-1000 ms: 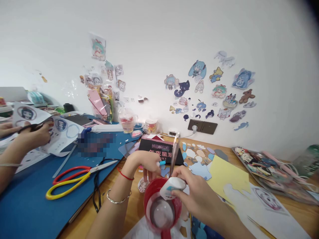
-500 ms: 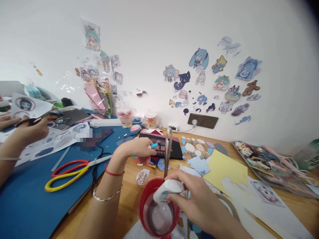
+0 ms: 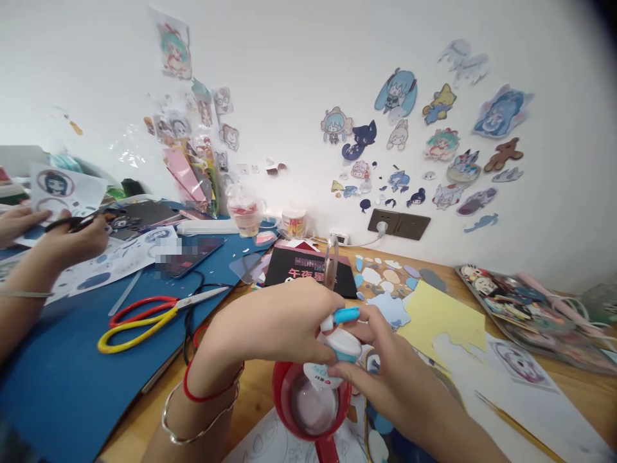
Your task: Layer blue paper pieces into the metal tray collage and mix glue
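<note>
My left hand [image 3: 270,325] is closed around a small blue cap [image 3: 343,316], held right at the tip of a white glue bottle [image 3: 337,352]. My right hand [image 3: 380,370] grips that bottle from the right side, with a metal tool [image 3: 330,262] sticking up between the fingers. Both hands meet just above a red cup [image 3: 311,405] with pale liquid in it, which stands on the wooden table [image 3: 260,392] at the lower centre.
Red and yellow scissors [image 3: 154,315] lie on a blue mat [image 3: 58,373] to the left. Another person's hands [image 3: 58,241] cut printed sheets at far left. A black box [image 3: 311,271], paper cut-outs [image 3: 385,292] and yellow paper [image 3: 441,318] lie behind.
My left hand came in from the left with the blue cap and now meets the tip of the glue bottle. The view tilted slightly downward.
</note>
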